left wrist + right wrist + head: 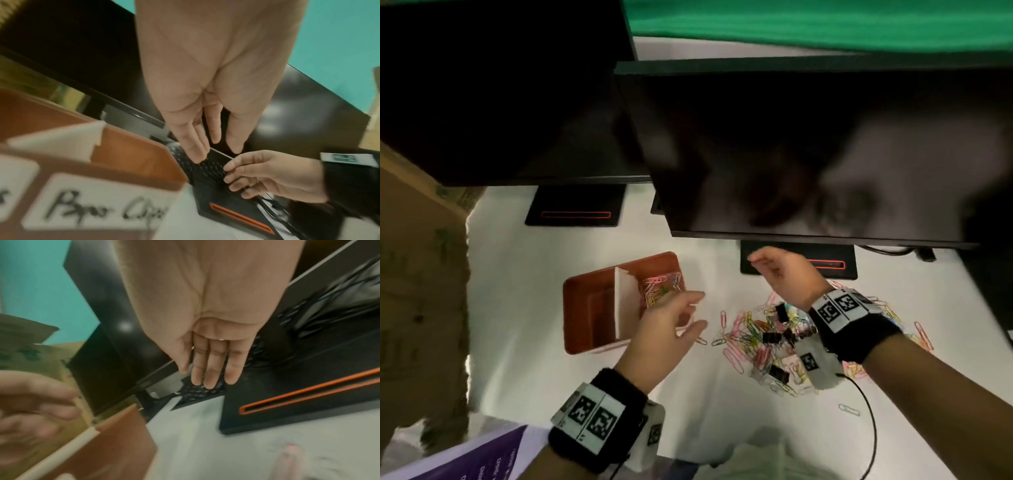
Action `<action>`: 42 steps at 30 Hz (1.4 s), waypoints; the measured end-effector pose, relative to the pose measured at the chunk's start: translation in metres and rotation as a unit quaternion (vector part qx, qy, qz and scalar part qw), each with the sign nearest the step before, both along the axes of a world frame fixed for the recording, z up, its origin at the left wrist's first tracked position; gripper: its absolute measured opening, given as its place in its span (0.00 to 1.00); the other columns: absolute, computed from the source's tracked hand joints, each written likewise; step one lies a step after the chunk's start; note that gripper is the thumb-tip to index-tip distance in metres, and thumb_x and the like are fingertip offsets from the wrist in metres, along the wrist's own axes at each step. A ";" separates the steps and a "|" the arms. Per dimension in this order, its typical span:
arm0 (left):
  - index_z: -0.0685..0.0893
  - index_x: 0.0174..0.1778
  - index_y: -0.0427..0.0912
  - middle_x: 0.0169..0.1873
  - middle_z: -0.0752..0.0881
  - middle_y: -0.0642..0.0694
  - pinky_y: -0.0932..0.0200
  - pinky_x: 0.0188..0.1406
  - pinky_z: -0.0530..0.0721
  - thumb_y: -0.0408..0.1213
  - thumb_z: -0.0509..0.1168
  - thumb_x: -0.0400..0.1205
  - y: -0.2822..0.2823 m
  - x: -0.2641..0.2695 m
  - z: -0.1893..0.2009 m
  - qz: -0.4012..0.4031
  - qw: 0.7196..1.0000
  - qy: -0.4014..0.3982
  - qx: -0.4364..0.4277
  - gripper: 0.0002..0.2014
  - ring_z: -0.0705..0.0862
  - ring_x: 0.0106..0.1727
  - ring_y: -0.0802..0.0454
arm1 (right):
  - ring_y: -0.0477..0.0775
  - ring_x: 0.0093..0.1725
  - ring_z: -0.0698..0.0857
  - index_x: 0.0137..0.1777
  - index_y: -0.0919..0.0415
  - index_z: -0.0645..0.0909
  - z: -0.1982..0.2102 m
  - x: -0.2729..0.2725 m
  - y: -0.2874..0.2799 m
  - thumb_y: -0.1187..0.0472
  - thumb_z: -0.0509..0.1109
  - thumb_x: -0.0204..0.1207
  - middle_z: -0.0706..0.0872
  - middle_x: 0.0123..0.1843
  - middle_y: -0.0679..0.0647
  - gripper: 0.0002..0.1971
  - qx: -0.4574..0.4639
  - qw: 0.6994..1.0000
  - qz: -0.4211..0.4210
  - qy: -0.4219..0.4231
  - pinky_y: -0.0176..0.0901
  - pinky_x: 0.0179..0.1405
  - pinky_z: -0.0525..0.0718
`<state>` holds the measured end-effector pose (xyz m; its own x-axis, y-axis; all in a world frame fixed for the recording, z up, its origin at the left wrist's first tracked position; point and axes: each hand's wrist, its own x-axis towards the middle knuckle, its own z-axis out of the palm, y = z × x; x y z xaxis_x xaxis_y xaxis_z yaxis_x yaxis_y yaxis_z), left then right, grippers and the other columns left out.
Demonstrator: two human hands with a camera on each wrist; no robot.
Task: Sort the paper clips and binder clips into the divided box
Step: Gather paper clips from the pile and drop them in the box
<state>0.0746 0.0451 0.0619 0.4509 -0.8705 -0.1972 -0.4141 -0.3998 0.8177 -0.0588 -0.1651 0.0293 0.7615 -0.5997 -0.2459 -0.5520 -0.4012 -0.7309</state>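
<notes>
The brown divided box (566, 308) stands left of centre, split by a white divider (625, 301). Its right compartment holds coloured paper clips (657, 291); its front label (98, 209) reads "Paper Clips". My left hand (700, 310) hovers at the box's right edge, fingers straight and empty, as the left wrist view also shows (216, 146). A mixed pile (750, 342) of paper clips and black binder clips (770, 337) lies to the right. Above it my right hand (751, 258) is raised, thumb pressed to forefinger, seemingly pinching a small paper clip; a faint glint (192, 347) shows there.
Two dark monitors hang over the back of the white table; their black stands (575, 214) (832, 270) sit behind the box and the pile. A black cable (869, 428) trails at front right beside a stray clip (849, 409). Cardboard (414, 274) borders the left.
</notes>
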 end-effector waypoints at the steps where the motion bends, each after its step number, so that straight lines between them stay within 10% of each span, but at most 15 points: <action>1: 0.79 0.64 0.53 0.56 0.81 0.53 0.63 0.58 0.83 0.37 0.71 0.76 -0.004 -0.011 -0.004 -0.032 0.999 0.000 0.003 0.20 0.81 0.56 0.62 | 0.51 0.55 0.87 0.60 0.53 0.81 -0.006 -0.011 -0.009 0.63 0.62 0.81 0.89 0.57 0.52 0.11 -0.006 1.000 -0.001 0.023 0.49 0.62 0.83; 9: 0.54 0.79 0.53 0.82 0.50 0.48 0.47 0.81 0.55 0.32 0.66 0.77 -0.029 -0.063 -0.065 -0.123 0.973 -0.067 0.184 0.38 0.50 0.82 0.45 | 0.52 0.69 0.79 0.66 0.52 0.80 -0.032 -0.037 -0.035 0.75 0.56 0.78 0.81 0.70 0.50 0.24 -0.021 0.975 0.136 0.175 0.40 0.68 0.75; 14: 0.60 0.77 0.54 0.78 0.61 0.48 0.44 0.77 0.63 0.44 0.71 0.73 -0.030 -0.065 -0.089 -0.134 0.959 -0.147 0.200 0.38 0.61 0.77 0.44 | 0.57 0.77 0.67 0.69 0.52 0.77 -0.045 -0.033 -0.030 0.77 0.60 0.74 0.68 0.79 0.52 0.28 -0.048 0.944 0.246 0.212 0.45 0.75 0.66; 20: 0.86 0.50 0.48 0.50 0.82 0.52 0.56 0.52 0.81 0.35 0.72 0.72 -0.029 -0.061 -0.108 -0.103 0.979 -0.159 0.074 0.11 0.79 0.50 0.51 | 0.56 0.60 0.77 0.61 0.55 0.83 -0.057 -0.029 -0.022 0.57 0.68 0.77 0.76 0.62 0.54 0.13 -0.059 0.952 0.246 0.172 0.46 0.60 0.76; 34: 0.86 0.46 0.40 0.42 0.85 0.47 0.73 0.38 0.68 0.32 0.70 0.75 -0.039 -0.052 -0.110 -0.046 0.991 -0.082 0.096 0.05 0.77 0.43 0.54 | 0.59 0.59 0.78 0.60 0.59 0.77 -0.055 0.001 0.008 0.63 0.71 0.73 0.76 0.61 0.56 0.16 -0.047 0.944 0.227 0.236 0.48 0.57 0.80; 42: 0.86 0.45 0.38 0.42 0.84 0.42 0.62 0.40 0.67 0.31 0.68 0.76 -0.044 -0.050 -0.109 -0.059 0.988 -0.082 0.114 0.04 0.77 0.44 0.50 | 0.59 0.56 0.84 0.51 0.63 0.86 -0.052 0.008 0.013 0.66 0.68 0.74 0.87 0.56 0.58 0.09 -0.029 0.939 0.224 0.258 0.46 0.55 0.83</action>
<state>0.0243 0.0009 -0.0471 0.3906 -0.8603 -0.3276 -0.5887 -0.5070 0.6296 -0.0512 -0.1525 -0.0230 0.7283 -0.2713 -0.6293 -0.5938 -0.7082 -0.3819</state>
